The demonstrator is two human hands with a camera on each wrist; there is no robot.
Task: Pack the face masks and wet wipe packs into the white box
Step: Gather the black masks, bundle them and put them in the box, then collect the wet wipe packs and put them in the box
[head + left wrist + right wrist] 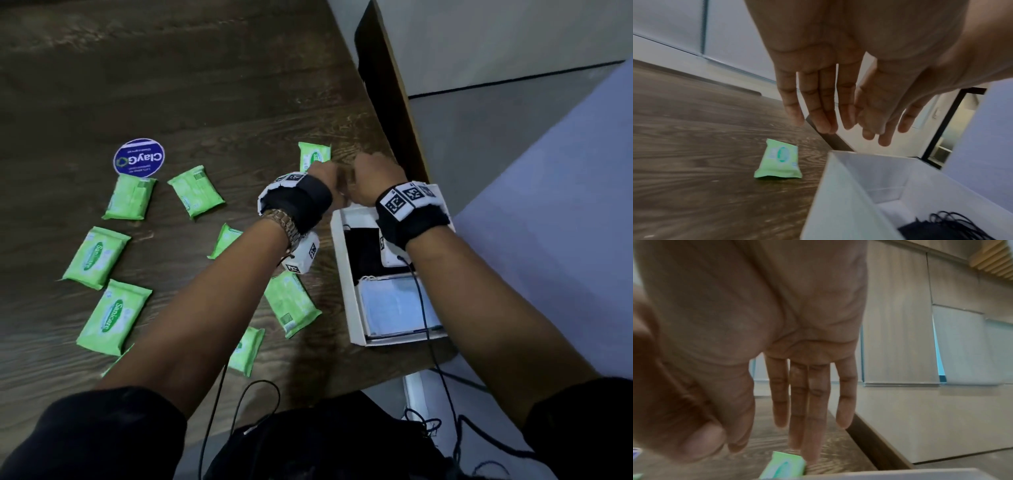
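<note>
Both hands up over the white box (340, 253): left hand (325, 176) and right hand (376, 171) side by side, fingers straight, holding nothing.

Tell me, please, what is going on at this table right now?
A person is packing supplies into a white box at the edge of a wooden table. Black face masks and light blue ones already lie inside it. The green wet wipe packs are still scattered on the table, outside the box. The left hand and right hand are both open and hold nothing, close together above the far end of the box, near one pack.
</note>
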